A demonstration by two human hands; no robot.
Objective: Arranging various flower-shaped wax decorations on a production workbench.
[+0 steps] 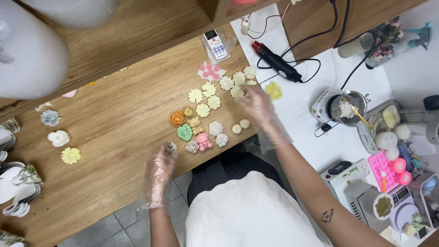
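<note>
A wooden tabletop (114, 123) was seen from above, with a cluster of small moulded flower pieces laid out on it, and the green leaf piece (184, 132) near the cluster's middle is taken here as the landmark. The left hand (159, 176), in a clear plastic glove, was held below and left of the leaf, its fingers closed on a small pale piece (171, 147) at the fingertips. The right hand (258, 107), also gloved, was blurred well to the right of the leaf and above it, with fingers spread over the pale flowers (238, 84); whether anything was held could not be told. Such pieces look brittle, so each would best be lifted by its edges with a light pinch and set down flat, without being dragged over its neighbours. Beside the leaf one orange rose (176, 118) was counted, one pink paw-shaped piece (203, 141) below it to the right, and two small round balls (240, 126) further right. About ten cream or pale-yellow flowers were counted above it. Far left of the leaf, three pieces lay apart: one blue-grey, one white, one yellow (71, 155).
</note>
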